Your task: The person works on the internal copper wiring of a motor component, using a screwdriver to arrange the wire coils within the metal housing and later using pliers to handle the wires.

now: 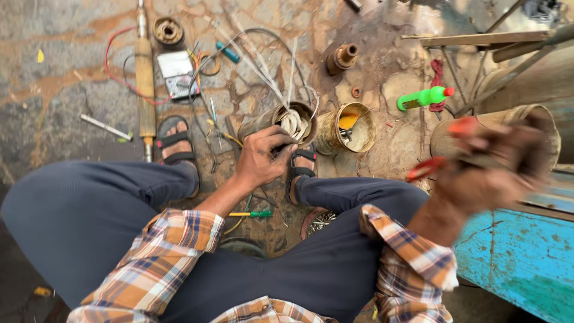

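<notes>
Left hand [261, 157] clasping metal cylinder [276, 122], right hand [484, 164] — blurred — gripping red-handled pliers [439, 152]

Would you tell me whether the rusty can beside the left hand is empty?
Not empty. The rusty can lies tipped with its mouth toward the camera, and a yellow piece and small metal bits show inside.

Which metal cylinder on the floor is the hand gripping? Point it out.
The left hand grips the dark cylinder stuffed with white strips; the rusty can beside it stands untouched.

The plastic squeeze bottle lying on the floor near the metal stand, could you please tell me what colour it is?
Bright green with a red cap: the plastic squeeze bottle shows best in the head view.
</notes>
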